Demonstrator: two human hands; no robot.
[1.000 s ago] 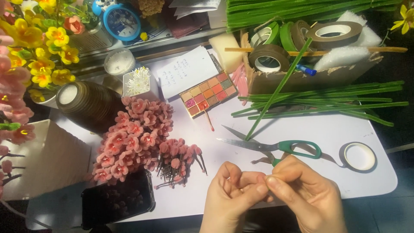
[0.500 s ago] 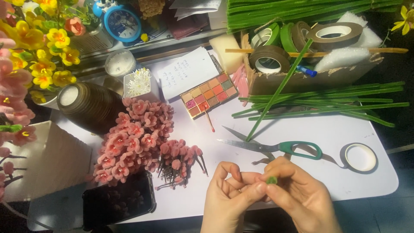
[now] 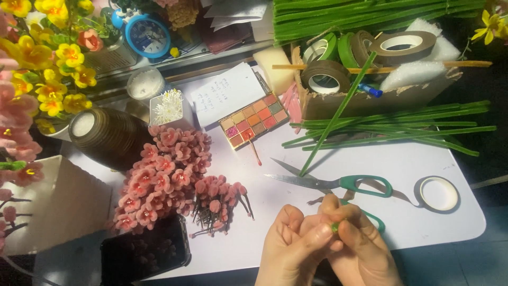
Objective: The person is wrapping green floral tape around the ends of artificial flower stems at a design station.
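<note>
My left hand (image 3: pixel 293 243) and my right hand (image 3: pixel 360 246) meet at the near edge of the white table (image 3: pixel 370 159). Their fingertips pinch a small green piece (image 3: pixel 335 227) between them; what it is stays mostly hidden by the fingers. Green-handled scissors (image 3: pixel 338 182) lie open just beyond my hands. A roll of brown tape (image 3: pixel 438 193) with a loose tail lies to the right of them. Left of my hands are a heap of pink paper flowers (image 3: pixel 161 177) and a smaller bunch of pink buds on wires (image 3: pixel 219 198).
Long green stems (image 3: pixel 402 127) lie across the far right. A cardboard box (image 3: pixel 370 95) behind them holds tape rolls. A colour palette (image 3: pixel 255 121), a notepad (image 3: pixel 227 92), a dark round jar (image 3: pixel 108 137), a blue clock (image 3: pixel 147 34) and yellow flowers (image 3: pixel 47 58) stand at the left; a black phone (image 3: pixel 145 251) lies near.
My fingers have shifted slightly around the small green piece, which now shows between the fingertips. Everything on the table stays where it was.
</note>
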